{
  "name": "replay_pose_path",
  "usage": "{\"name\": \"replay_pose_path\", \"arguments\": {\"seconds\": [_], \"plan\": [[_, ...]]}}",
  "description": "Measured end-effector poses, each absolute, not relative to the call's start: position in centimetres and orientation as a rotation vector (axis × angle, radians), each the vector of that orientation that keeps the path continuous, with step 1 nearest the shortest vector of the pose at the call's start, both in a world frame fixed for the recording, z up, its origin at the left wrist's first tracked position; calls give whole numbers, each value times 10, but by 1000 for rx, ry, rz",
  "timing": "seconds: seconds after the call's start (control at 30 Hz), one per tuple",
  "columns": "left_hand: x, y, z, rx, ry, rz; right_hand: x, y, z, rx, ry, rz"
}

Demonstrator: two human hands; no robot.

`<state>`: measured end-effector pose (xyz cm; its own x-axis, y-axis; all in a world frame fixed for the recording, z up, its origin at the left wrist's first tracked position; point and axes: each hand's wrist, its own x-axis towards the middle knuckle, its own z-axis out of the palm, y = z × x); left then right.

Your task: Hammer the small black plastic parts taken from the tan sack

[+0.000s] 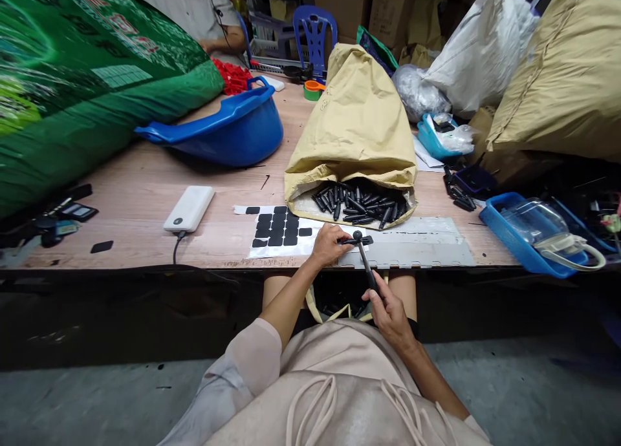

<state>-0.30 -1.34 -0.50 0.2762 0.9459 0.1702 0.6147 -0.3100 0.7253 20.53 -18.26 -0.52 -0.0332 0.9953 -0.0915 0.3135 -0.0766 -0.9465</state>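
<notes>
My left hand [331, 242] is closed at the table's front edge, pinching a slim black piece [347, 241]. A small hammer [365, 260] with a dark round head, metal shaft and black handle is in my right hand [391, 310], fingers wrapped round the grip. Its head covers part of the black piece. Under both lies a flat grey strip [412, 252]. To the left, a white sheet [262, 250] bears rows of black rounded stickers [278, 226]. Just beyond my hands, a tan sack [359, 123] opens toward me, full of slim black parts [359, 203].
A white power bank [189, 208] with a cable stands left. Behind it are a blue basin [233, 126] and a big green sack [97, 110]. A blue tray [509, 239] sits right. An open bag [315, 304] is between my knees. Another person [228, 19] sits across.
</notes>
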Motion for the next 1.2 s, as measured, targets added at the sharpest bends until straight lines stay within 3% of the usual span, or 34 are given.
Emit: {"name": "replay_pose_path", "arguments": {"seconds": [0.67,1.2], "plan": [[-2,-14,-7,2023,1424,823,204,-183,-10,-1529,-1331,1104],[-5,-15,-5,2088,1394,792,233,-182,-33,-1796,-1097,714]]}}
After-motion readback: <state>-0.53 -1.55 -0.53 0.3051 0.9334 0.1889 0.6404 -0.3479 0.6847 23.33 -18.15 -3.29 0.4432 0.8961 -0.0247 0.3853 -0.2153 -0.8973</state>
